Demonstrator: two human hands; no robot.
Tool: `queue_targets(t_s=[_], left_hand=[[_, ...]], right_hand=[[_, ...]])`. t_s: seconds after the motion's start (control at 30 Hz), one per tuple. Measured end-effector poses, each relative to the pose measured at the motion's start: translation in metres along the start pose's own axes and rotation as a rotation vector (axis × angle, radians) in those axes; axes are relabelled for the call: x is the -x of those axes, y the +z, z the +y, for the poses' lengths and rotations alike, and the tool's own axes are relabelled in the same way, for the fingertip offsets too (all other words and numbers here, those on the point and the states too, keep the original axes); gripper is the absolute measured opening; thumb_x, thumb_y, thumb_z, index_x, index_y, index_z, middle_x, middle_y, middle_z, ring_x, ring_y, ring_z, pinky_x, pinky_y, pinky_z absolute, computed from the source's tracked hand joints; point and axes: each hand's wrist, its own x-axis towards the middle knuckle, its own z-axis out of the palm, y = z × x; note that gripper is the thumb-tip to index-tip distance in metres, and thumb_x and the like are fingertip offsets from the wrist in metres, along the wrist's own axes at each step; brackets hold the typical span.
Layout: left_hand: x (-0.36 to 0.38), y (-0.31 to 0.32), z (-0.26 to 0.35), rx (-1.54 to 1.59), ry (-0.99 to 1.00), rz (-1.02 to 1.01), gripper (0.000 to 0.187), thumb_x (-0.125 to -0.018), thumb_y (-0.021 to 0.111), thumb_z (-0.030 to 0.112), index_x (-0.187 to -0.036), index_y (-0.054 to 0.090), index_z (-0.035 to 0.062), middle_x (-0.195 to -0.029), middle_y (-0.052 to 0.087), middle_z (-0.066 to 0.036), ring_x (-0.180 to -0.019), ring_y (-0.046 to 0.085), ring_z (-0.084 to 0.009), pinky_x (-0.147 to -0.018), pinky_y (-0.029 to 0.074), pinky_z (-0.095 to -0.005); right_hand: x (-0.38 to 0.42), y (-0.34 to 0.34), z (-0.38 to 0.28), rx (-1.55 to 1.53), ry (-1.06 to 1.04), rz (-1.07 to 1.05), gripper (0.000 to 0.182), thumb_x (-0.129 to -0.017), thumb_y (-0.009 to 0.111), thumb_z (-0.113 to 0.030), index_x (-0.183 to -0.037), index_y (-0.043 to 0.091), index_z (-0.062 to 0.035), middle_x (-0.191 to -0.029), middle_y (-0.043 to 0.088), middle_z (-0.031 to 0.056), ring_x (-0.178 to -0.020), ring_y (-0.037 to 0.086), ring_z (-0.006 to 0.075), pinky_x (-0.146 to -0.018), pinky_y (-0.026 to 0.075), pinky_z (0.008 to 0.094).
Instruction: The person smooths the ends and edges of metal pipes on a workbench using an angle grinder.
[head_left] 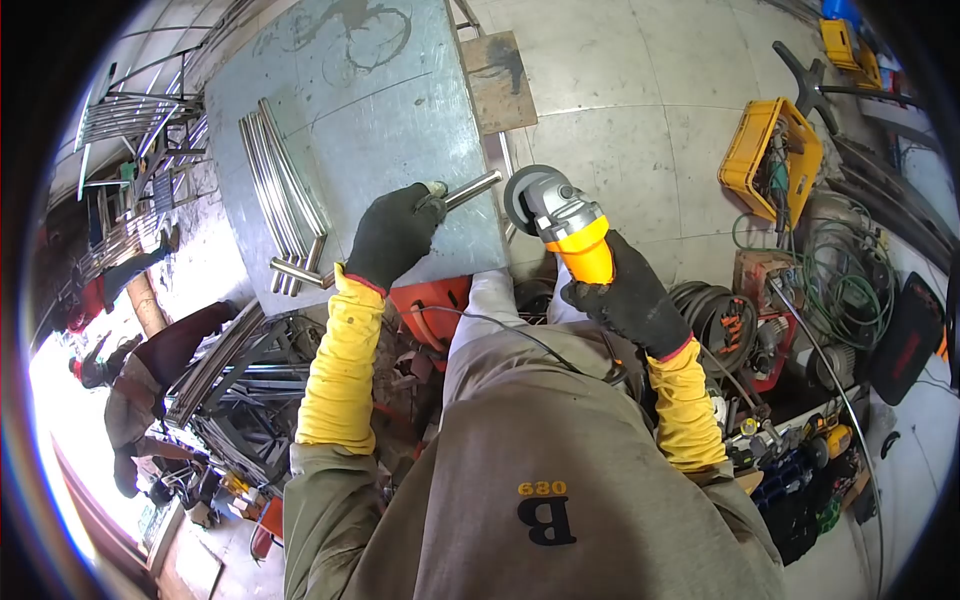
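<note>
In a black glove with a yellow sleeve, my left hand [397,232] is closed round a short shiny metal tube [472,190] near the right edge of the metal-topped table [390,130]. The tube's free end points right, toward the angle grinder. My right hand [632,300], gloved the same way, grips the orange body of the angle grinder [580,250]. The grinder's grey disc [527,198] faces the tube's end, with a small gap between them. Several bent shiny tubes [280,180] lie side by side on the table to the left of my left hand.
A yellow crate [738,165] with tools and cable stands on the floor at right. Coiled hoses [715,310] and machines crowd the right side. A red-orange object [430,305] sits under the table edge. Two people are at left, one bending [150,370], near metal frames [140,115].
</note>
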Motion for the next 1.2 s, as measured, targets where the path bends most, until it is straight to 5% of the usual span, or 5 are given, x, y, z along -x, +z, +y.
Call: queue_targets(t_s=[0.17,0.23,0.6,0.9,1.2], left_hand=[[0.012,0.013,0.008,-0.23,0.122,0.179,0.03,-0.103,0.071,0.024,-0.13,0.08,0.0131,-0.1,0.078,-0.016,-0.094,0.075,-0.0385,-0.08,0.059,-0.0466],[0.015,0.016,0.01,-0.234,0.132,0.201,0.03,-0.103,0.072,0.024,-0.13,0.08,0.0135,-0.1,0.078,-0.016,-0.094,0.075,-0.038,-0.08,0.058,-0.0466],[0.019,0.024,0.015,-0.33,0.186,0.284,0.03,-0.103,0.074,0.023,-0.129,0.081,0.0123,-0.101,0.078,-0.016,-0.09,0.075,-0.0376,-0.079,0.058,-0.0462],[0.003,0.004,0.009,-0.186,0.058,0.104,0.029,-0.103,0.073,0.023,-0.124,0.082,0.0052,-0.106,0.08,-0.022,-0.095,0.077,-0.0417,-0.083,0.06,-0.0467],[0.014,0.02,0.015,-0.256,0.104,0.221,0.03,-0.103,0.072,0.03,-0.125,0.083,0.0136,-0.108,0.081,-0.017,-0.1,0.076,-0.0396,-0.086,0.059,-0.0494]], right_hand=[[0.001,-0.001,-0.004,0.075,0.012,-0.01,0.061,-0.09,0.086,-0.014,-0.144,0.061,-0.0028,-0.112,0.073,0.008,-0.095,0.066,0.0182,-0.089,0.057,0.0368],[0.001,0.0,-0.001,0.07,0.053,-0.012,0.068,-0.086,0.093,-0.026,-0.14,0.058,-0.002,-0.116,0.075,0.0195,-0.103,0.074,0.0353,-0.091,0.057,0.0456],[-0.002,0.005,0.006,0.14,-0.026,-0.004,0.063,-0.086,0.092,-0.025,-0.135,0.058,-0.0035,-0.112,0.074,0.0221,-0.101,0.073,0.0415,-0.088,0.057,0.0474],[-0.003,0.008,0.015,0.121,-0.06,-0.001,0.061,-0.087,0.09,-0.02,-0.137,0.058,-0.0048,-0.11,0.074,0.0211,-0.1,0.073,0.0415,-0.087,0.057,0.0475],[-0.007,0.005,0.004,0.101,-0.057,-0.014,0.06,-0.086,0.091,-0.021,-0.136,0.06,-0.0041,-0.113,0.075,0.0211,-0.104,0.074,0.0414,-0.09,0.058,0.047]])
